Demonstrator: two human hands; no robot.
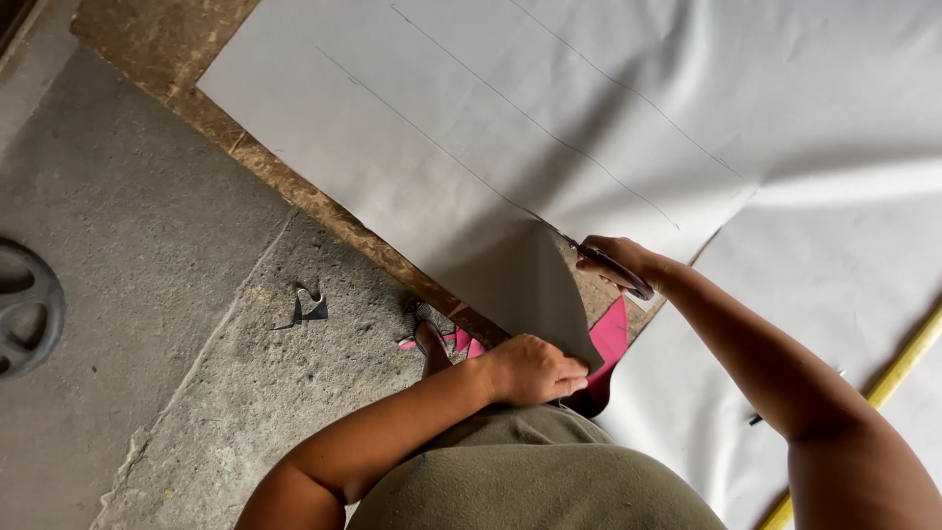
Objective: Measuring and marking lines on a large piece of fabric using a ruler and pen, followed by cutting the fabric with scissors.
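at the near edge of the brown board (324,211), the right hand (618,260) grips scissors (608,265) cutting a pencilled line across grey sheet (471,108); the left hand (535,370) pinches the cut flap (530,285). a slack flap could pull the blades off the line.

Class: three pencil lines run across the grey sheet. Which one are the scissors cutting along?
The line nearest the board's edge: the scissors in the right hand sit at its end. The other two remain uncut.

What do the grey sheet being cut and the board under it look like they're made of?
Grey sheet: probably matte fabric or vinyl-like material; it folds softly where the left hand lifts it. Board: seemingly particle board, brown, speckled and rough-edged. Right hand holds scissors.
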